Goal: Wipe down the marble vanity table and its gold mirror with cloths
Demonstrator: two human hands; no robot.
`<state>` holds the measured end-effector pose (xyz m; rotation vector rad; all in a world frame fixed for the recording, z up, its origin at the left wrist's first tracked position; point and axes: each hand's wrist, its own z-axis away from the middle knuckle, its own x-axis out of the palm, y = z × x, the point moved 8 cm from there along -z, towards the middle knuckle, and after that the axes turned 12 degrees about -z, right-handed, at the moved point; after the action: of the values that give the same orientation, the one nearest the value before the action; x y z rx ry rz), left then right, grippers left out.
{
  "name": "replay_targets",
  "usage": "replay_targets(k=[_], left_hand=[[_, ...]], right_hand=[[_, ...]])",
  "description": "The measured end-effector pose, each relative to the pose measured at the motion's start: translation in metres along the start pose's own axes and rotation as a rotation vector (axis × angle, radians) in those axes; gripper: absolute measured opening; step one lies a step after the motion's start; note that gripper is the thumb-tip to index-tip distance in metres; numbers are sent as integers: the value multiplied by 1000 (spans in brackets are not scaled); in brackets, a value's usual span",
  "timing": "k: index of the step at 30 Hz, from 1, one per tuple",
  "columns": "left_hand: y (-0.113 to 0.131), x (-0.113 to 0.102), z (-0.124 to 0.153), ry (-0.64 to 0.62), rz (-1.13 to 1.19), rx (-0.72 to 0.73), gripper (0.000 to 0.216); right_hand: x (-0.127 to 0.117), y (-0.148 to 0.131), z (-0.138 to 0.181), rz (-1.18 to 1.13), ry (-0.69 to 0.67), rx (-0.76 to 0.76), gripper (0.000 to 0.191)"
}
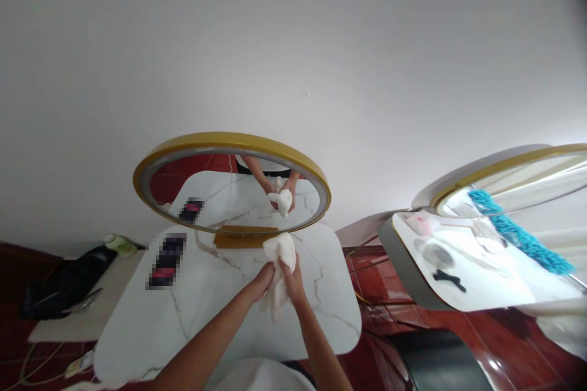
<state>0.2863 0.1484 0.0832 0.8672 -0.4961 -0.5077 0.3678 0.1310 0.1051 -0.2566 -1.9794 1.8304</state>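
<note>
A crumpled white cloth (pixel 280 250) is bunched between my two hands, over the right half of a white marbled table (pixel 206 317). My left hand (pixel 262 281) grips it from the left side, fingers closed round it. On the other side my right hand (pixel 291 278) is closed on the same cloth. Part of the cloth hangs down below the hands. Just beyond stands an oval mirror (pixel 229 186) with a gold frame, reflecting both hands and the cloth. Its gold base (pixel 245 237) rests on the table.
A blurred-out dark item (pixel 166 261) lies on the table's left. To the right, a second white table (pixel 486 287) holds a blue fluffy duster (pixel 518 232) and a black strip (pixel 449 280). A black seat (pixel 433 357) stands below it. A black bag (pixel 68 284) lies far left.
</note>
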Motion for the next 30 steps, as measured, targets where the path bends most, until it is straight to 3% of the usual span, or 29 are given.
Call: replay_targets(k=[7,10,13,15,18,22,26,30], left_hand=[[38,18,4,56,-594,181,28],[67,23,19,99,-811,258,21],[122,33,47,181,-1008,438,27],[177,52,82,298,-1331,785,34],[249,63,134,559,-1540,1082,44],[316,65,177,859,-1653,1219,53],[343,73,178,904,-1755,1276,53],[352,76,164,884,-1810,1260,47]], right_hand=[[-53,-12,5,44,124,-27,46],[-69,-13,11,87,189,-27,42],[-80,-18,15,97,264,-50,46],[-86,-31,12,105,310,-84,52],[-87,-74,3,189,355,-211,56],[-70,-164,-12,443,353,-483,57],[-34,-240,-26,686,274,-707,57],[-2,-268,-41,915,211,-794,64]])
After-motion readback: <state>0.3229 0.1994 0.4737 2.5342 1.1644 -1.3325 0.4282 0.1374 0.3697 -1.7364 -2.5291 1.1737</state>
